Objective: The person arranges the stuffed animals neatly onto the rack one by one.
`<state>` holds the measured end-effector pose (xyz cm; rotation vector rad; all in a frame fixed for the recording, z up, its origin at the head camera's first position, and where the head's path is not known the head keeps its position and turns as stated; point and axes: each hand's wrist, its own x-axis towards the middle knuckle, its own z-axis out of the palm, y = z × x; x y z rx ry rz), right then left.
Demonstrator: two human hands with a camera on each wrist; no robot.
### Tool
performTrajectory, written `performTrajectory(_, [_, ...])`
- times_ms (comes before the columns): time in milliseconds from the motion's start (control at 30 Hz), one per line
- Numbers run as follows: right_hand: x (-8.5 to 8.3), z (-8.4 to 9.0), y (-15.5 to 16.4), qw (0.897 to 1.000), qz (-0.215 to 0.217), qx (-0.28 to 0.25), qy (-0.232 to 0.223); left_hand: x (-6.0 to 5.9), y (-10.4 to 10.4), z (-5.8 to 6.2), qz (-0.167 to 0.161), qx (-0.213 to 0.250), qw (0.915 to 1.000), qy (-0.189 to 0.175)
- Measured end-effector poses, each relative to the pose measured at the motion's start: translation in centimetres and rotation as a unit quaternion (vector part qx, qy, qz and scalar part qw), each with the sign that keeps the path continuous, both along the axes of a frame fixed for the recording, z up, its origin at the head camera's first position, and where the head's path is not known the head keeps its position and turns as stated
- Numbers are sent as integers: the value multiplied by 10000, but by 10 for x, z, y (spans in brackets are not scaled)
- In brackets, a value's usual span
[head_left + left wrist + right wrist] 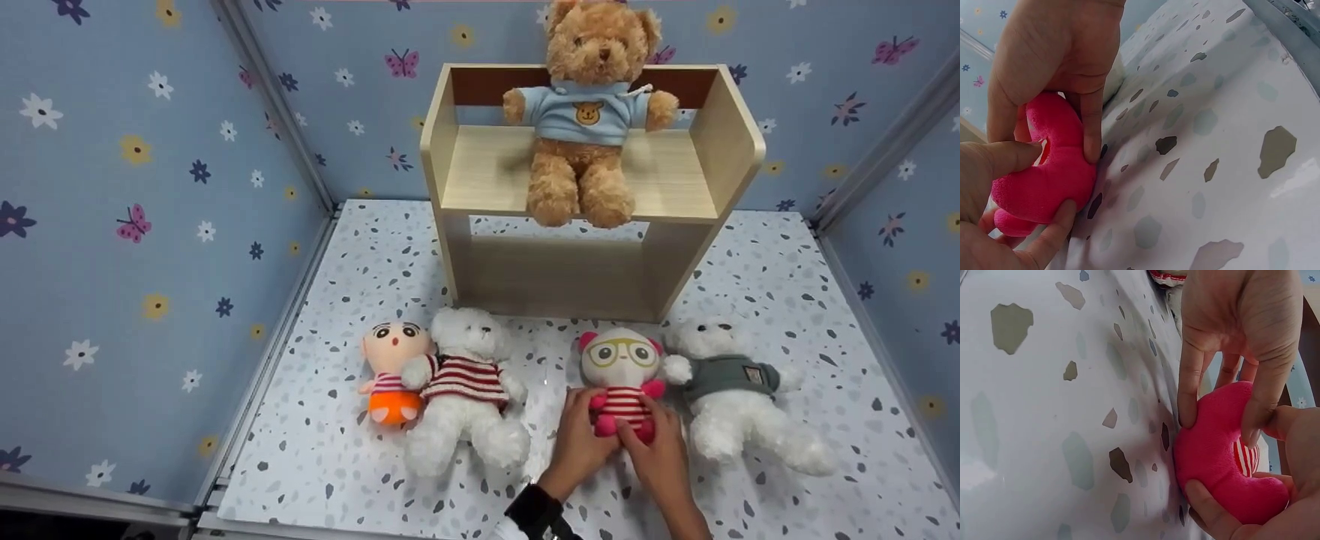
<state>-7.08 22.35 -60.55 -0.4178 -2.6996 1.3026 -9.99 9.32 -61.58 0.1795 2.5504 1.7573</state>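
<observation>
Pink panda plush point(622, 379), gripped between both hands

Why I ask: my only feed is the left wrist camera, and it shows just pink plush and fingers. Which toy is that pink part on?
Observer: It belongs to a glasses doll with a white face, pink ears and a red-striped shirt.
Operator: What lies next to it?
Observer: A white bear in a grey sweater lies close on the right hand's side; whether they touch I cannot tell.
Operator: And behind it?
Observer: A wooden shelf stands there, with a brown bear in a blue hoodie seated on it.
</observation>
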Motion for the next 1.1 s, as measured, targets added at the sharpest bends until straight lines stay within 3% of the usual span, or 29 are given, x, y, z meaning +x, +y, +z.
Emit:
performTrajectory(167, [1, -2, 0, 9999, 10, -87, 120, 0, -1, 1, 110, -195, 9997, 126])
performTrajectory(533, [0, -6, 0, 9993, -45, 6, 365, 0, -2, 3, 135, -96, 9998, -148])
performTrajectory(767, [0, -4, -3, 9998, -91, -13, 190, 1, -3, 3, 184, -164, 9996, -150])
performTrajectory(1100, [1, -6, -8, 9962, -420, -161, 752, 4, -5, 8, 334, -77, 9994, 46])
